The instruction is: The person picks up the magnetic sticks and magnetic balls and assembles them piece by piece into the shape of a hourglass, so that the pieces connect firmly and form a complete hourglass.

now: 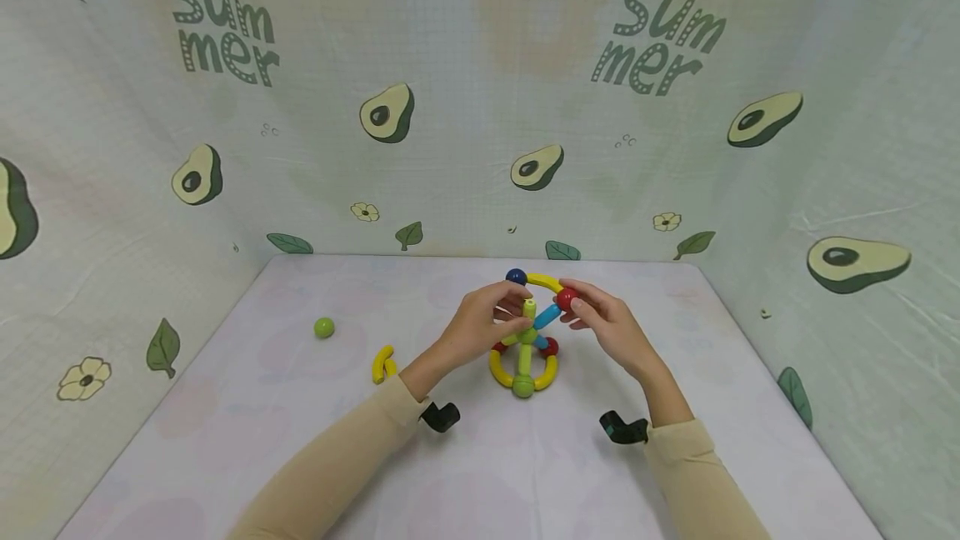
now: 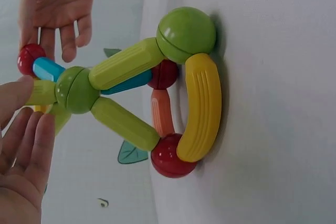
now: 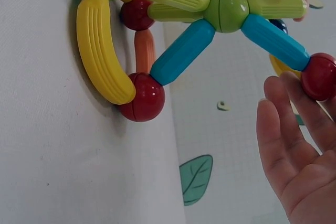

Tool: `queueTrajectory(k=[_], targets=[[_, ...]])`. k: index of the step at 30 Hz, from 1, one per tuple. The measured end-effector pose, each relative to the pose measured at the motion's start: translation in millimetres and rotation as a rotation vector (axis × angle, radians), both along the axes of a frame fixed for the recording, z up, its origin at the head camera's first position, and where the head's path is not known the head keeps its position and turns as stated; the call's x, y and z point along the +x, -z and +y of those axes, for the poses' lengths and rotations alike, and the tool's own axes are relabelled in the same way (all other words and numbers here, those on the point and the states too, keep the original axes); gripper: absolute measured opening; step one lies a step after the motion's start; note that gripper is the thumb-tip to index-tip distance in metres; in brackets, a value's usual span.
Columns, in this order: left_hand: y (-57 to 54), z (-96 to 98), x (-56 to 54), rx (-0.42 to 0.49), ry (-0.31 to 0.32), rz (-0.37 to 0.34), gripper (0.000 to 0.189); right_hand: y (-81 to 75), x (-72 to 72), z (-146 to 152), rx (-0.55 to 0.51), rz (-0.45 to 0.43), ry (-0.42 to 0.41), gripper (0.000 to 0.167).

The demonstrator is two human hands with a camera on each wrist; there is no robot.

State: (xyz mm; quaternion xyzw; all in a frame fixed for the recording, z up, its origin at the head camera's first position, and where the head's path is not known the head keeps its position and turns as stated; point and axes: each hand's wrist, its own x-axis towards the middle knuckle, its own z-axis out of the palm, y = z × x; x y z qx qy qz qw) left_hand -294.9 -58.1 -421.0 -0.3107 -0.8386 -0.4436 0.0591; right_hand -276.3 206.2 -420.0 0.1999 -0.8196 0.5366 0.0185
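Observation:
A magnetic stick-and-ball construction stands on the table. Its base ring joins a green ball (image 1: 523, 387) and two red balls with curved yellow rods (image 2: 202, 108) and an orange rod (image 3: 145, 51). Straight rods rise from it to a green centre ball (image 3: 226, 9). My left hand (image 1: 480, 319) pinches the upper light green rod (image 3: 278, 6) between thumb and fingers. My right hand (image 1: 611, 327) holds the upper red ball (image 1: 567, 299) at its fingertips, at the end of a blue rod (image 3: 275, 42). A curved yellow rod (image 1: 544, 282) links that ball's side to a navy ball (image 1: 516, 276).
Loose curved yellow rods (image 1: 383, 363) lie left of the construction, partly behind my left forearm. A loose green ball (image 1: 324, 327) sits farther left on the white table (image 1: 480, 482). Black wrist cameras (image 1: 624, 428) hang at both cuffs. A printed cloth (image 1: 465, 40) surrounds the table.

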Motion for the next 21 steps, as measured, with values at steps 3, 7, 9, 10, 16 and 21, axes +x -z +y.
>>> queueTrajectory(k=[3,7,9,10,16,21], targets=[[-2.3,-12.6,-0.3,-0.019,-0.010,0.024,0.041,0.6,0.1,0,0.001,0.000,0.000,0.048],[-5.6,-37.2,-4.9,-0.050,-0.060,0.048,0.043,0.0,-1.0,0,0.000,0.002,-0.001,0.047],[-6.2,-52.2,-8.6,-0.064,-0.086,0.053,0.043,-0.6,-1.4,0,0.000,0.004,0.001,0.047],[-6.1,-60.2,-10.5,-0.073,-0.098,0.052,0.043,-0.9,-1.4,0,0.000,0.004,0.003,0.047],[-1.7,-114.4,-19.5,-0.134,-0.149,0.045,0.044,-1.0,-0.7,0,0.004,-0.004,0.005,0.047],[3.3,-162.1,-24.4,-0.210,-0.198,0.041,0.045,-0.3,-0.7,-1,-0.002,-0.005,0.006,0.047]])
